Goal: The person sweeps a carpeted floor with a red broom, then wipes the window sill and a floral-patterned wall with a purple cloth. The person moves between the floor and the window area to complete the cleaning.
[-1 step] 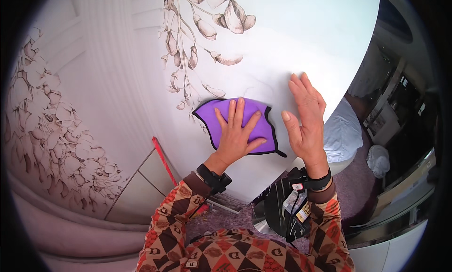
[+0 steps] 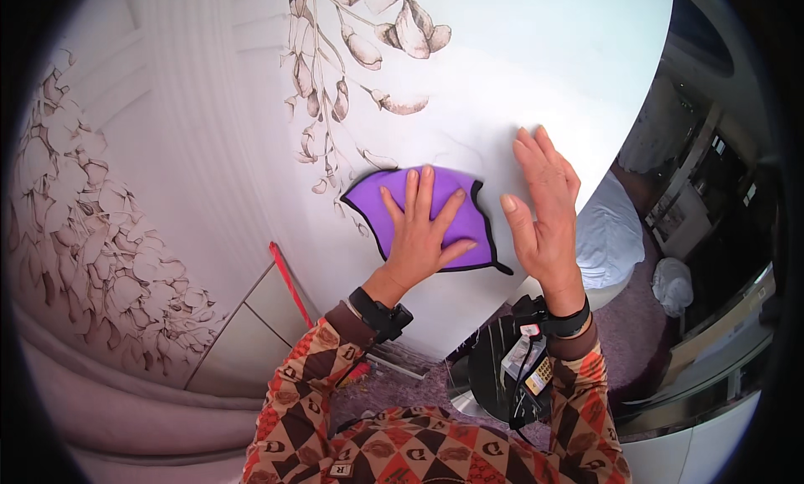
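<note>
A purple cloth (image 2: 461, 182) with black edging and a small hanging loop lies against a white panel (image 2: 536, 57) printed with brown flower sprays. Spread over the cloth, my left hand (image 2: 414, 237) presses it flat with its fingers apart. To the right of the cloth is my right hand (image 2: 544, 212), fingers stretched upward and thumb apart, with nothing in it. It is close to the panel, but I cannot tell whether it touches. Both wrists wear black bands with small devices.
Below my right wrist stands a small black round table (image 2: 494, 383) with papers on it. A red stick (image 2: 291, 283) leans at the left. White bedding (image 2: 611, 237) and a clear plastic bag (image 2: 672, 287) lie farther right over purple carpet.
My left hand and the cloth's top edge have shifted slightly upward on the panel. My right hand has barely moved.
</note>
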`<state>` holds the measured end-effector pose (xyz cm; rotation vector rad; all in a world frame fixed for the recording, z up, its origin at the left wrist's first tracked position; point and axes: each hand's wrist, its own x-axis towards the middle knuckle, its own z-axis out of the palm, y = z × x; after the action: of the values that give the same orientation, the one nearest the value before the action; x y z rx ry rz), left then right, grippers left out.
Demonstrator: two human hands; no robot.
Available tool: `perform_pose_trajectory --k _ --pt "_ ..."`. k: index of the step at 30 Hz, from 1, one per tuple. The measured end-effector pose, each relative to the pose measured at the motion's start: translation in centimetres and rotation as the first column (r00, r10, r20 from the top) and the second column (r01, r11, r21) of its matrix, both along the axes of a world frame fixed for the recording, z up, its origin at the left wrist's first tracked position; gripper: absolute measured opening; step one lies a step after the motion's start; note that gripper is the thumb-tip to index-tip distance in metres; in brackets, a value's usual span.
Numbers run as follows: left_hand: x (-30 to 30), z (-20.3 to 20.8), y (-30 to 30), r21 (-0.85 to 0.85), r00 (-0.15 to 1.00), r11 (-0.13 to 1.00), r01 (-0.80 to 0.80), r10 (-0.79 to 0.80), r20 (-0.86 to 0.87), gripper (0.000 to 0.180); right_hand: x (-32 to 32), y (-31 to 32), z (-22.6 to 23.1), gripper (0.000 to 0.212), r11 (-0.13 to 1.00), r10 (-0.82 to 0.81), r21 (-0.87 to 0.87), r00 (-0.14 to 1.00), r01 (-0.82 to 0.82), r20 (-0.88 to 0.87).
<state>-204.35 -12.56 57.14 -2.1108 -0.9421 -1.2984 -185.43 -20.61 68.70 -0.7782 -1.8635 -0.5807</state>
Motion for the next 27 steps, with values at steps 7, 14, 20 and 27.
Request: perform_pose_trajectory --k 7,14,20,27 --pt "2.6 8.4 -1.2 0.040 0.996 0.999 0.009 -0.012 0.088 0.081 1.3 0.5 2.1 0.054 0.995 0.069 0.070 0.996 -0.065 -0.061" --pt "1.6 -2.2 -1.2 -0.034 0.996 0.999 -0.017 0.014 -0.089 0.071 2.3 -0.7 -1.6 0.051 0.997 0.069 -0.025 0.997 -0.069 -0.030" --pt "2.0 1.9 -1.4 -0.006 1.000 1.000 0.003 -0.003 0.001 0.063 3.4 -0.6 -1.2 0.051 0.995 0.095 0.005 0.995 -0.095 -0.022" --pt "0.8 5.2 -0.8 0.053 0.999 0.997 -0.048 0.046 0.026 0.064 3.0 -0.2 -1.2 0.053 0.992 0.130 -0.002 0.991 -0.130 -0.041"
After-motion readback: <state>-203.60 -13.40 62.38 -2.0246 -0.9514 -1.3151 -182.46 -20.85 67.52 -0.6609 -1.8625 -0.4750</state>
